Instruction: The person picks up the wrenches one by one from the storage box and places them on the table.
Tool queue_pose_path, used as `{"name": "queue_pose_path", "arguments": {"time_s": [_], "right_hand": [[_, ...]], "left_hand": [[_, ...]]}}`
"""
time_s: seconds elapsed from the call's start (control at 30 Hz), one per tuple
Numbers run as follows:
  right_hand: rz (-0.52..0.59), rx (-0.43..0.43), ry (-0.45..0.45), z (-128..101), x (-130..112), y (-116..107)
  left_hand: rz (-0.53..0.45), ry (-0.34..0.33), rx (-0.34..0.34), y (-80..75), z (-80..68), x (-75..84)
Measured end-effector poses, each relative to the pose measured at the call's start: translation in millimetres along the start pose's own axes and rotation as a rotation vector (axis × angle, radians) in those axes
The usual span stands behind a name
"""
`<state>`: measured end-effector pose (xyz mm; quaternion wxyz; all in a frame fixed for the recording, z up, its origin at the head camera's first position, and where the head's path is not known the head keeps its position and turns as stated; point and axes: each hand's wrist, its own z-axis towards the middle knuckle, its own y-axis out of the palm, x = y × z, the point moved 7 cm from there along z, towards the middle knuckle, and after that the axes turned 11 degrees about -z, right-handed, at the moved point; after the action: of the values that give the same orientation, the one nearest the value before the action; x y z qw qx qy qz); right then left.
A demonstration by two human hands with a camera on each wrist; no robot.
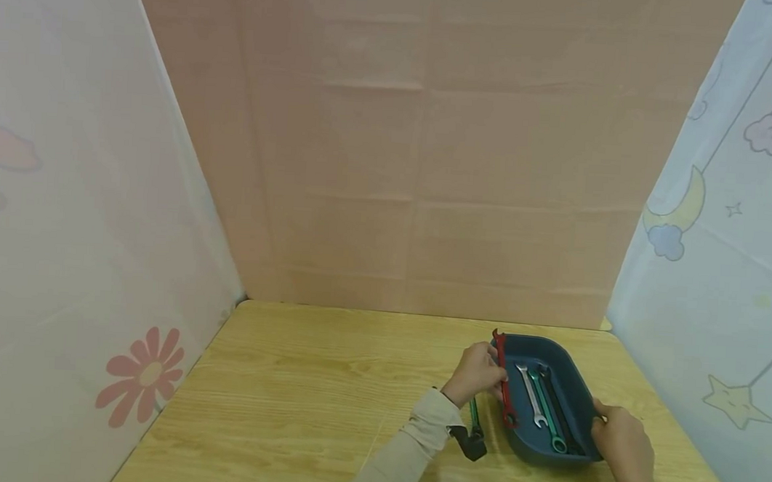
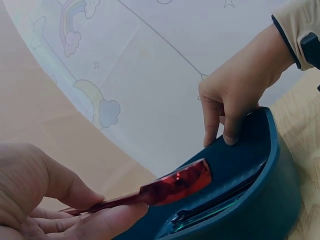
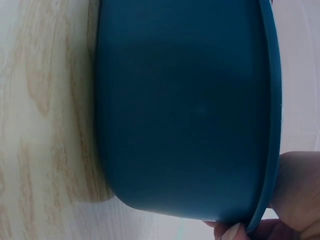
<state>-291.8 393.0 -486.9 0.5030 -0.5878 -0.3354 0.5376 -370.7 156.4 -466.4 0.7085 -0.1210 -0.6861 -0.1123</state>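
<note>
Red wrench [image 1: 504,382], flat and glossy with a metallic sheen, is pinched between the thumb and curled fingers of the left hand [image 1: 479,373] and is held along the left rim of the tray [image 1: 581,393], its far jaw end poking up past the rim's back corner. From the left wrist view, the wrench's shiny red end [image 2: 182,181] is seen resting against the tray's rim. The tray is a dark teal plastic tub, smooth-walled with rounded corners and a thin lip. Inside it, a silver wrench [image 1: 531,394], a green wrench [image 1: 547,413] and a black wrench [image 1: 557,410] are laid side by side, lengthwise. The tray's right near edge is gripped by the right hand [image 1: 624,443], thumb hooked over the lip and fingers curled against the outer wall; a fingertip [image 3: 231,232] is seen just under the rim. Another green wrench [image 1: 475,417] is lying on the table [image 1: 312,404], just left of the tray and partly hidden by the left wrist. The table is pale wood with a visible grain. Cloth backdrops are hung on three sides.
</note>
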Motion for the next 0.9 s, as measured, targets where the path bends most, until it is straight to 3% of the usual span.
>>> {"name": "queue_pose_path", "arguments": {"time_s": [0.4,0.63,0.9], "right_hand": [[-0.01,-0.014,0.003,2,1,-1],[-0.015,-0.038,0.02,1,3,3],[-0.014,-0.001,0.008,4,1,1]], "left_hand": [[-0.062,0.002,0.007,-10.2,-4.9,0.7],[-0.065,-0.002,0.012,-19.7,-7.3,-6.0],[-0.043,0.011,0.022,-31.7,-8.3,-8.4]]}}
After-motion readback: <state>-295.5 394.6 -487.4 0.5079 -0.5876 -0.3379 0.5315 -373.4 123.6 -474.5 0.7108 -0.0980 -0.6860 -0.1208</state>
